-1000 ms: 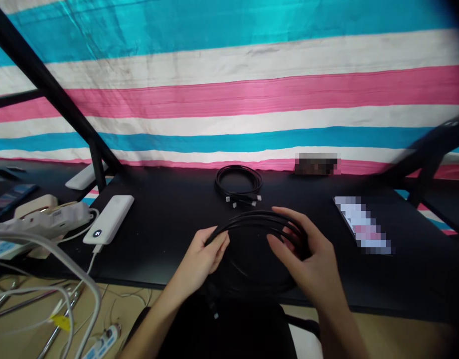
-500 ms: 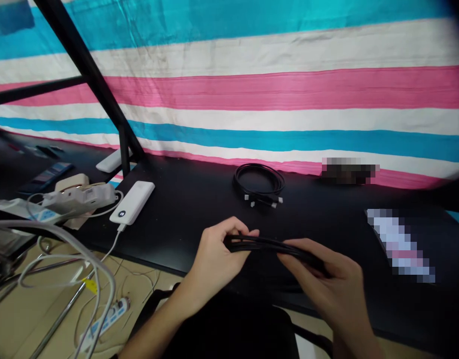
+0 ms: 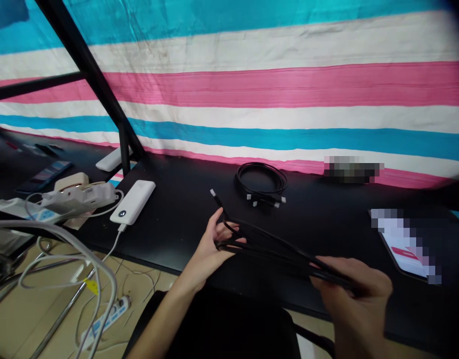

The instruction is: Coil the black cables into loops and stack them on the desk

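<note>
A bundle of black cable (image 3: 276, 244) stretches between my two hands above the front of the black table. My left hand (image 3: 210, 249) has its fingers curled round the left end of the loops, and a cable plug with a white tip (image 3: 213, 193) sticks up past its thumb. The right end of the bundle is gripped in my right hand (image 3: 356, 289). Behind my hands, a coiled black cable (image 3: 261, 178) lies on the table, several white-tipped plugs at its front.
A white power bank (image 3: 133, 203) with a cable plugged in lies at the left on the table (image 3: 177, 209). Further left are power strips with chargers (image 3: 79, 197). At the right lies a phone (image 3: 404, 249), partly pixelated. A black metal frame (image 3: 102, 94) stands at the left.
My right hand has moved right and down, away from my left, so the cable loops are stretched and spread. A white-tipped plug now shows above my left hand.
</note>
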Available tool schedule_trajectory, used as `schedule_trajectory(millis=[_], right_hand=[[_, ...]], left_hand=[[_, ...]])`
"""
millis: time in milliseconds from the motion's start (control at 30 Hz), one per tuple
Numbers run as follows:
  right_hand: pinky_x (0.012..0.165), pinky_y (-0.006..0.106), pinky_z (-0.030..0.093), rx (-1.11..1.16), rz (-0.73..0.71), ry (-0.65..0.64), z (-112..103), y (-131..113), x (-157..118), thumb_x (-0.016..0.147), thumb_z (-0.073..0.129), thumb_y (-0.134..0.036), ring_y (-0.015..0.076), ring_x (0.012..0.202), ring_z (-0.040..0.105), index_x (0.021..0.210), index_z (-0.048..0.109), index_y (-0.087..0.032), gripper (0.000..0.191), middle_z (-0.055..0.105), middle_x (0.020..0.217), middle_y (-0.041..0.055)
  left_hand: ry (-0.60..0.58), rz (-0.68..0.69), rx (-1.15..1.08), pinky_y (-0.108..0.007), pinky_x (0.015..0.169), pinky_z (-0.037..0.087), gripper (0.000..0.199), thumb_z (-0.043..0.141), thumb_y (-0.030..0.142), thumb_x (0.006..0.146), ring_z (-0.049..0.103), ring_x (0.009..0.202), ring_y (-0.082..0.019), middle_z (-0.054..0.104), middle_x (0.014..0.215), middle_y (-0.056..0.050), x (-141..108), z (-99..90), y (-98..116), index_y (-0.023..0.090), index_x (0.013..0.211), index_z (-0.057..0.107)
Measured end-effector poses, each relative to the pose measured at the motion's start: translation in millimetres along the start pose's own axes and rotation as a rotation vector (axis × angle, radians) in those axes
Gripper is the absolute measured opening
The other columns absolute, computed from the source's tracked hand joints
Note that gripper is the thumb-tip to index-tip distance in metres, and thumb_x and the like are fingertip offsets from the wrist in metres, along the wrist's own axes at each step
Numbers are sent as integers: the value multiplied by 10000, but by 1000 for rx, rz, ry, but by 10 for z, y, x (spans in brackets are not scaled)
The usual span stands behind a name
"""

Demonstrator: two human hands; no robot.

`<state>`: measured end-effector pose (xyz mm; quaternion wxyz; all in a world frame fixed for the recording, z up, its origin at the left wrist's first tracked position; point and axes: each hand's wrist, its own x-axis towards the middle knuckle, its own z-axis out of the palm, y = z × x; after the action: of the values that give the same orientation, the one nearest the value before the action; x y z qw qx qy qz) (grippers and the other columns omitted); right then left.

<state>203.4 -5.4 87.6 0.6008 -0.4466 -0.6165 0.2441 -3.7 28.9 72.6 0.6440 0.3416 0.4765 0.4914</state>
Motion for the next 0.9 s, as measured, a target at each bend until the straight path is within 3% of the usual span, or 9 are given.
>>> schedule_trajectory(millis=[67, 200, 367, 467, 600, 667, 733, 800, 900], right_hand=[[346, 260, 328, 30, -24, -54, -15, 14, 21, 697, 785, -368, 118, 343, 451, 846, 772, -362, 150, 629, 490, -19], [374, 267, 392, 118, -63, -128, 6, -17, 57, 724, 754, -437, 147, 375, 516, 856, 777, -350, 160, 606, 443, -12], [335, 259, 346, 101, -45, -49, 15, 3, 41, 702, 742, -510, 126, 322, 433, 745, 791, -282, 237, 531, 376, -1], [334, 254, 316, 72, -17, 15, -17, 63, 10, 690, 767, -453, 118, 323, 407, 715, 788, -281, 174, 521, 372, -4], [350, 240, 331, 125, -15, 88, -64, 108, 2, 674, 789, -386, 108, 334, 429, 753, 789, -306, 112, 591, 428, -1], [339, 230, 315, 154, -6, 113, -88, 120, 5, 684, 780, -384, 105, 333, 425, 747, 789, -308, 99, 594, 430, 2], [319, 218, 284, 199, 2, 125, -116, 148, 1, 698, 764, -418, 100, 325, 408, 739, 789, -303, 125, 574, 411, 4], [311, 210, 280, 246, 12, 148, -149, 198, -14, 700, 752, -473, 98, 332, 413, 752, 791, -302, 183, 586, 428, 14], [320, 205, 301, 268, 94, 253, -192, 293, -39, 685, 762, -480, 98, 361, 429, 774, 793, -301, 203, 605, 471, 29]], left_hand=[[72, 8, -26, -442, 1083, 337, 890, 856, 226, 524, 508, 1224, -279, 539, 1298, -129, 0, -4, 2, 232, 1300, 421], [181, -32, -145, -393, 1070, 374, 840, 840, 254, 587, 461, 1276, -256, 449, 1369, -117, 18, 30, -60, 259, 1295, 388], [344, 11, -187, -346, 968, 469, 883, 869, 191, 500, 558, 1118, -202, 465, 1264, -72, 121, -29, -267, 295, 1206, 349], [320, -28, -209, -367, 902, 504, 925, 877, 170, 425, 612, 989, -204, 519, 1140, -38, 161, -111, -373, 300, 1179, 356], [206, -107, -198, -409, 877, 508, 1074, 874, 149, 399, 637, 972, -261, 615, 1028, -46, 152, -153, -443, 277, 1300, 304], [128, -143, -209, -414, 889, 496, 1085, 870, 192, 433, 641, 980, -279, 650, 1011, -74, 166, -135, -458, 238, 1357, 306], [92, -148, -201, -412, 912, 478, 956, 837, 303, 526, 647, 968, -277, 668, 1005, -92, 193, -97, -463, 218, 1360, 377], [77, -85, -148, -414, 958, 448, 808, 783, 399, 615, 641, 1003, -277, 678, 1024, -100, 205, -47, -455, 234, 1333, 451], [-14, 82, -51, -424, 1038, 384, 804, 804, 459, 597, 590, 1126, -302, 671, 1130, -107, 159, 44, -411, 281, 1317, 493]])
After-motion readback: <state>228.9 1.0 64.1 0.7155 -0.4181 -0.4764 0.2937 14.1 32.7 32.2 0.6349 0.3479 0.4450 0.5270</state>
